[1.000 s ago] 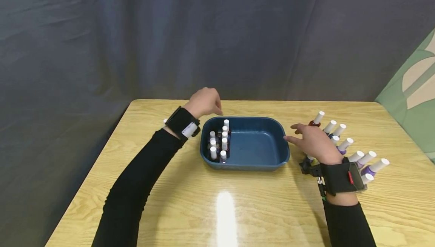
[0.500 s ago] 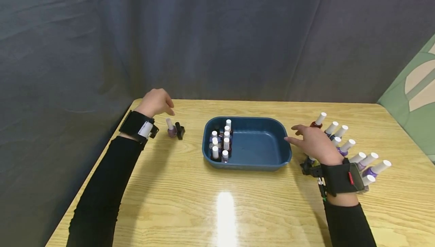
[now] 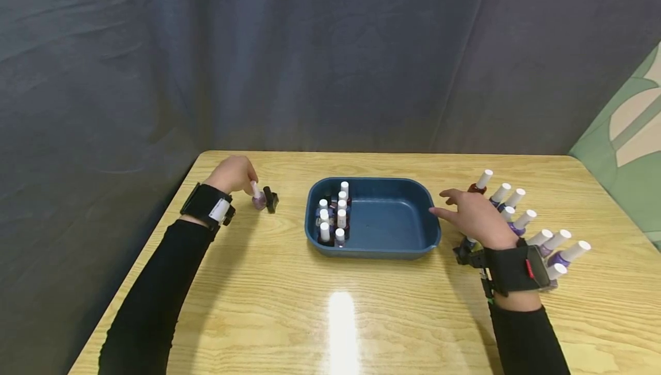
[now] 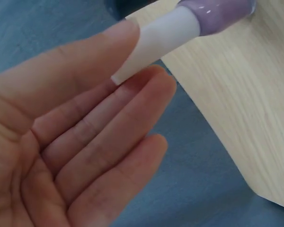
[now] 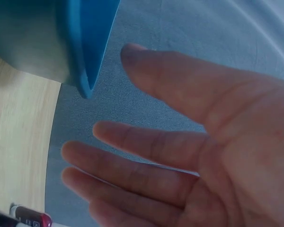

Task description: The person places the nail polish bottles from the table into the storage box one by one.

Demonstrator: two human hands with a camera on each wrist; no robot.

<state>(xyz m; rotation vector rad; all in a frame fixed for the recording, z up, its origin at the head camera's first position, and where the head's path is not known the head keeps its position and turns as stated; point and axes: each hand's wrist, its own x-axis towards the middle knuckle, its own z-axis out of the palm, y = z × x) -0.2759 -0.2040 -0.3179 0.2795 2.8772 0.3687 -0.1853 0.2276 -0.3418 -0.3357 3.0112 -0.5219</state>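
Observed at centre left of the head view: left grip (image 3: 233, 175), pinching the white cap (image 4: 168, 38) of a lilac bottle (image 3: 259, 201). Unable to tell whether clear of the table (image 3: 413, 306). Noted just beside: a dark object (image 3: 271, 199), too small to identify. Found at centre: blue tray (image 3: 382, 253), with bottles (image 3: 341, 218) standing in two rows in its left part. Located right of centre: right grip (image 3: 477, 218), fingers extended and apart from the thumb, near the tray's right end. Recorded at right: more bottles (image 3: 556, 241), partly hidden.
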